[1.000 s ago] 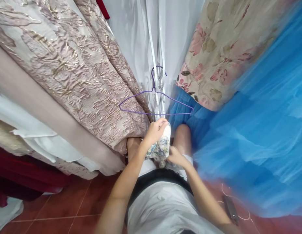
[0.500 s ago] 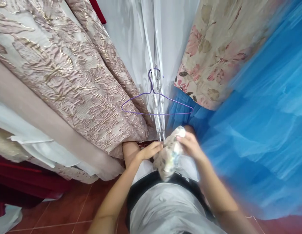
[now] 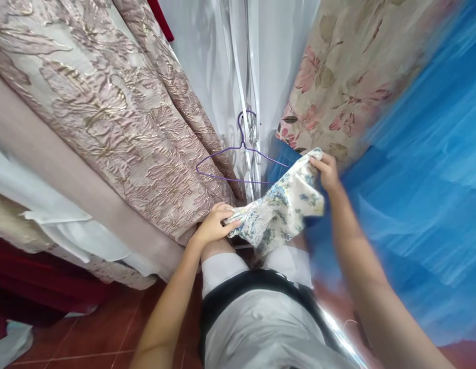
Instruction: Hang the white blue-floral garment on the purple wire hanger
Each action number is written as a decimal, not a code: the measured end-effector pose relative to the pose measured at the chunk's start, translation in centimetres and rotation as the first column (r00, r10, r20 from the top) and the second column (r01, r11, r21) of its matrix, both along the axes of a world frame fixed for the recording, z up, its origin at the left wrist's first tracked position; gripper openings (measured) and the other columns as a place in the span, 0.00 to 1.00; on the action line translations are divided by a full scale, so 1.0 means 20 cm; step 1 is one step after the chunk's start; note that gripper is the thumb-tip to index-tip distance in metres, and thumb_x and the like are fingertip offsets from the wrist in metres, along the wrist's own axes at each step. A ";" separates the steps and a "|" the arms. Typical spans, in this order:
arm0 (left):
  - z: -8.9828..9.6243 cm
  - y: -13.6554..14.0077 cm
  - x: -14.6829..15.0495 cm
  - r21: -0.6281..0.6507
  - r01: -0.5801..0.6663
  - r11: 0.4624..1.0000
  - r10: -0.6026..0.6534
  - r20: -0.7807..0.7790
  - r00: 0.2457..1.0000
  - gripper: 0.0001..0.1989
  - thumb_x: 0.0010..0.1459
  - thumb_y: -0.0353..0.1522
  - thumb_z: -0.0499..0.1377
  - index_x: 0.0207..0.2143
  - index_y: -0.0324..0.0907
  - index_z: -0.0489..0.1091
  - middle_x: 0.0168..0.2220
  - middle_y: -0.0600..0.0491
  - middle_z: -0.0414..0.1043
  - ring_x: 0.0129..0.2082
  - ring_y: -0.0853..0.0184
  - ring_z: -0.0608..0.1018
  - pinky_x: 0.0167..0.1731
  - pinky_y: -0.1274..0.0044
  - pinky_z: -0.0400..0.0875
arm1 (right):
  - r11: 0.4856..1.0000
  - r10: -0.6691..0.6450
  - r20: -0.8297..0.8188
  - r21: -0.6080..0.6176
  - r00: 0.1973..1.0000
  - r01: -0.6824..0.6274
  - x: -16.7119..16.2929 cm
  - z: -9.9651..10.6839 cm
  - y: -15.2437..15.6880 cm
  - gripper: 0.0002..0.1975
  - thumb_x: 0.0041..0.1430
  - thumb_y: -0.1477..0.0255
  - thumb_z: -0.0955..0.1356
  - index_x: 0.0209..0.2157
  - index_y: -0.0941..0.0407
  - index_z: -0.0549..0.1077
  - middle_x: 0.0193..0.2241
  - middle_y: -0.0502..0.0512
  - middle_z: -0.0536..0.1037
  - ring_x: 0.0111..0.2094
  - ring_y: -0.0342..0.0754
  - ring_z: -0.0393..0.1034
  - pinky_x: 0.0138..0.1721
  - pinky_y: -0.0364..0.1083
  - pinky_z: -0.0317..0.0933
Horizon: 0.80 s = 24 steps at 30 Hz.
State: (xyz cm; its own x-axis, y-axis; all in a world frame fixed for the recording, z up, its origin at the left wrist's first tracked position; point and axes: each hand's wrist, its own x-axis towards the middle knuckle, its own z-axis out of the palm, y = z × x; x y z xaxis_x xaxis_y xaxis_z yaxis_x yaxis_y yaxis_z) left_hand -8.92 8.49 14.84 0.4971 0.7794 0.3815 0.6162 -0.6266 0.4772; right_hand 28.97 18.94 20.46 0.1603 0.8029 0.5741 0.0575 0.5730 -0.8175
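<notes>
A small white cloth garment with a blue and yellow flower print (image 3: pixel 280 207) is stretched between my hands; its exact kind I cannot make out. My left hand (image 3: pixel 217 224) pinches its lower left end. Higher up, my right hand (image 3: pixel 325 170) grips the upper right corner between thumb and fingers. The cloth's loose part hangs in folds above my thighs. Behind it a thin purple clothes hanger (image 3: pixel 242 147) hangs bare by its hook, its right end covered by the cloth.
Pink and gold brocade fabric (image 3: pixel 145 138) hangs on the left. To the right are a beige floral cloth (image 3: pixel 345 87) and blue tulle (image 3: pixel 415 215). White straps (image 3: pixel 238 66) dangle behind the hanger. Dark red garments (image 3: pixel 41 277) hang low left above the red tiled floor (image 3: pixel 118 323).
The garment has gone from bunched up near my lap to spread out. My right hand has moved up and right, my left hand slightly left and up.
</notes>
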 end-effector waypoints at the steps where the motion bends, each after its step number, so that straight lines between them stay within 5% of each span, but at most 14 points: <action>1: 0.01 0.00 -0.01 0.014 -0.010 1.000 0.011 -0.016 1.000 0.17 0.64 0.42 0.59 0.25 0.43 0.72 0.39 0.49 0.77 0.46 0.59 0.74 0.58 0.64 0.62 | 0.999 0.034 0.017 -0.012 0.999 -0.034 -0.04 0.04 0.06 0.15 0.45 0.59 0.75 0.23 0.55 0.71 0.21 0.45 0.67 0.24 0.42 0.60 0.27 0.41 0.56; 5: 0.00 0.05 -0.13 0.022 -0.067 0.997 0.068 -0.058 0.996 0.20 0.68 0.40 0.52 0.27 0.43 0.75 0.40 0.49 0.78 0.48 0.58 0.74 0.60 0.62 0.61 | 0.947 0.301 0.085 -0.144 0.950 -0.287 -0.25 0.17 0.16 0.19 0.46 0.57 0.78 0.24 0.56 0.71 0.19 0.44 0.67 0.22 0.40 0.59 0.25 0.40 0.56; 9: -0.08 0.15 -0.33 -0.005 -0.197 0.980 0.196 -0.072 0.978 0.20 0.67 0.40 0.50 0.33 0.42 0.79 0.45 0.46 0.78 0.50 0.56 0.75 0.59 0.60 0.64 | 0.779 0.573 0.080 -0.361 0.816 -0.512 -0.37 0.20 0.09 0.22 0.44 0.54 0.79 0.26 0.58 0.75 0.22 0.49 0.76 0.23 0.42 0.67 0.25 0.40 0.62; 14: -0.13 0.30 -0.53 -0.076 -0.271 0.959 0.271 -0.012 0.962 0.19 0.60 0.36 0.52 0.46 0.41 0.79 0.47 0.47 0.80 0.48 0.57 0.78 0.54 0.66 0.70 | 0.758 0.579 0.042 -0.395 0.814 -0.518 -0.36 0.19 0.01 0.21 0.43 0.55 0.80 0.26 0.59 0.79 0.24 0.53 0.81 0.24 0.44 0.73 0.26 0.40 0.66; 24: 0.22 0.59 -0.57 0.118 -0.450 0.885 0.415 0.238 0.878 0.13 0.52 0.28 0.52 0.28 0.39 0.77 0.30 0.53 0.79 0.33 0.65 0.77 0.38 0.77 0.70 | 0.686 0.605 0.024 -0.523 0.796 -0.505 -0.31 0.29 0.00 0.19 0.41 0.59 0.82 0.29 0.59 0.82 0.26 0.56 0.84 0.24 0.45 0.75 0.24 0.41 0.68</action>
State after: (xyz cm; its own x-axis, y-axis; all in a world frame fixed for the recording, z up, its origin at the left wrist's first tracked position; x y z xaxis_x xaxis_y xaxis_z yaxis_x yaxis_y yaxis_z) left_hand -20.39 20.33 19.20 0.0240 0.8157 0.5779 0.7457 -0.3997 0.5331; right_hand 22.84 18.86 26.18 -0.4693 0.8800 0.0725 0.0282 0.0970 -0.9949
